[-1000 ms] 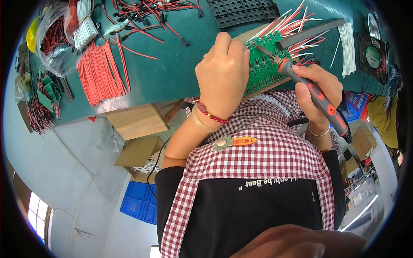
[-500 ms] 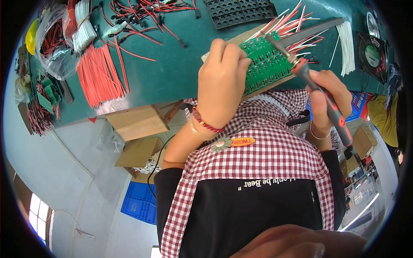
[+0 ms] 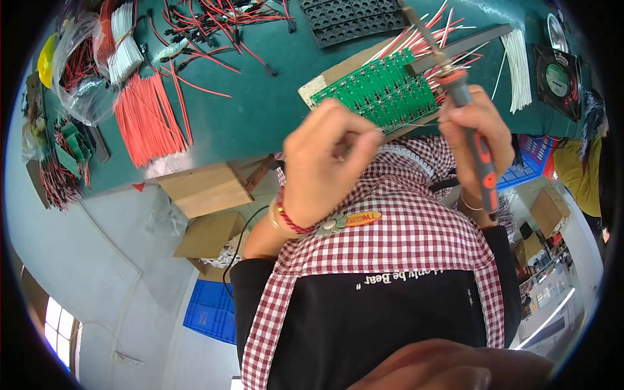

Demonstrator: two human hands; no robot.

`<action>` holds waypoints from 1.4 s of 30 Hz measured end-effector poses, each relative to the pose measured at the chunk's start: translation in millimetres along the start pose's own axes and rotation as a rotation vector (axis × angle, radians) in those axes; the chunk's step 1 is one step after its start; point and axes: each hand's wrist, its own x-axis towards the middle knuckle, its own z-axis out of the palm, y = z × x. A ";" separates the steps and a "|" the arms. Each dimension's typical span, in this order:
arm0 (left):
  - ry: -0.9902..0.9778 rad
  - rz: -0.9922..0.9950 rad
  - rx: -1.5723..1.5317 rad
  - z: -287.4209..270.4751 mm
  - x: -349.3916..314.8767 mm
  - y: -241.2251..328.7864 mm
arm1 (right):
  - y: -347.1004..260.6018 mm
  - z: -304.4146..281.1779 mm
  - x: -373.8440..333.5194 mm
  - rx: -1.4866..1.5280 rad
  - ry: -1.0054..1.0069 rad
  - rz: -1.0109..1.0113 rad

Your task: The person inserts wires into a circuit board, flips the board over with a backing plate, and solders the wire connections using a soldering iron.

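Observation:
A soldering iron [image 3: 480, 153] with a grey and orange handle is held in my right hand [image 3: 484, 123], its tip pointing up and away above the boards. My left hand [image 3: 328, 166] is in front of the near left edge of the green circuit board panel [image 3: 364, 91], thumb and fingertips pinched together. A thin pale wire [image 3: 413, 124] runs from those fingertips toward my right hand. The panel, lined with small components, lies on a brown board [image 3: 318, 86]. Red and white wires [image 3: 448, 32] lie along its far side, with a dark flat bar [image 3: 478, 40] across them.
Red wires [image 3: 149, 120] and white wires [image 3: 125, 49] lie bundled at the left, by a clear plastic bag [image 3: 83, 97]. Connector leads [image 3: 214, 26] and a black perforated tray [image 3: 351, 23] are at the back. Right are white wires [image 3: 518, 71] and a black fan [image 3: 558, 81].
My left hand has come off the panel, moving nearer to me. My right hand has shifted left, and the soldering iron has swung more upright, its tip lifted away from the panel.

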 end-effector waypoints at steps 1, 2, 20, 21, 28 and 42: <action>0.079 -0.008 0.074 -5.3 -0.8 -7.0 | -2.1 -10.2 1.8 -0.066 0.011 0.014; 0.158 -0.017 0.146 -10.2 0.4 -13.2 | -4.2 -19.4 2.3 -0.132 0.022 0.029; 0.291 0.190 0.487 -0.5 13.0 -27.3 | 0.8 -22.2 7.2 -0.246 -0.074 0.109; 0.292 0.191 0.486 -0.2 13.0 -27.7 | 1.3 -22.2 7.1 -0.247 -0.074 0.108; 0.295 0.197 0.484 -0.3 12.6 -28.7 | -1.8 -22.0 9.8 -0.260 -0.109 0.108; 0.273 0.177 0.457 7.9 9.9 -30.5 | -8.9 -27.2 14.7 -0.284 -0.165 0.108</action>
